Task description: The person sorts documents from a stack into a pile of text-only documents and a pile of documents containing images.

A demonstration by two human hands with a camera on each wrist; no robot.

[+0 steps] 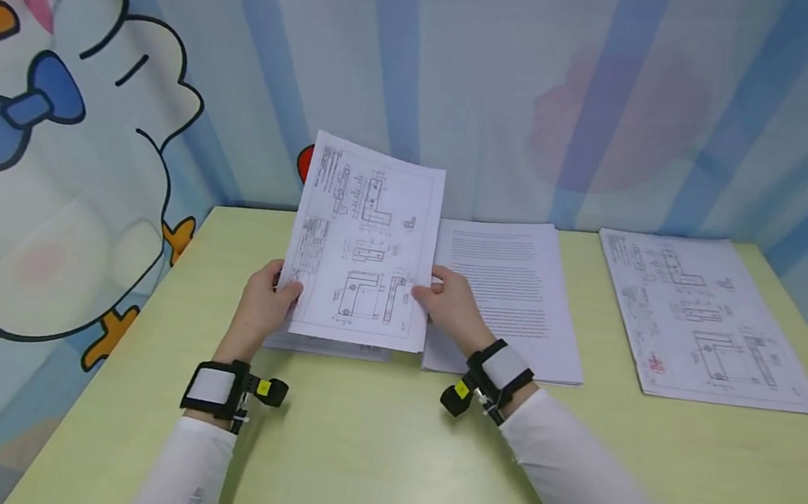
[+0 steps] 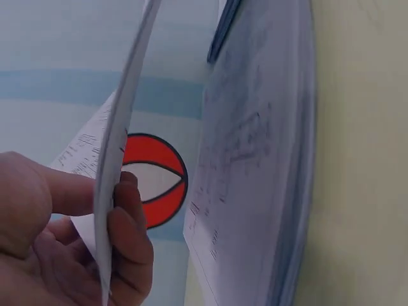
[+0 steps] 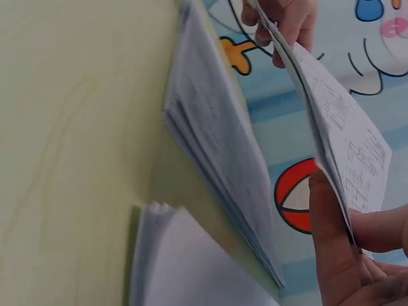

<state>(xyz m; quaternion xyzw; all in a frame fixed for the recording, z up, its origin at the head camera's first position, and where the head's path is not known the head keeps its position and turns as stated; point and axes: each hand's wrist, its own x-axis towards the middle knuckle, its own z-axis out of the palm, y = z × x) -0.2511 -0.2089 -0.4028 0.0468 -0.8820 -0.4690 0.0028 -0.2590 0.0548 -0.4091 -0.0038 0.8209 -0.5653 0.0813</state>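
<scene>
A thin stack of printed technical drawings [image 1: 368, 240] is held up off the table, tilted toward the head camera. My left hand [image 1: 265, 303] pinches its left edge low down, thumb on the printed face and fingers behind, as the left wrist view shows. At the opposite edge, my right hand [image 1: 456, 305] grips the sheets between thumb and fingers. Below the held stack lies another pile of drawings [image 2: 245, 153], mostly hidden by it in the head view. Just right of that, a pile of text pages [image 1: 503, 295] lies partly beneath my right hand.
Farther right on the pale yellow table [image 1: 353, 452] lies a separate pile of drawings [image 1: 720, 335] with a small red mark. A striped blue curtain [image 1: 495, 89] with cartoon figures hangs behind the table's back edge. Both wrists carry strapped cameras.
</scene>
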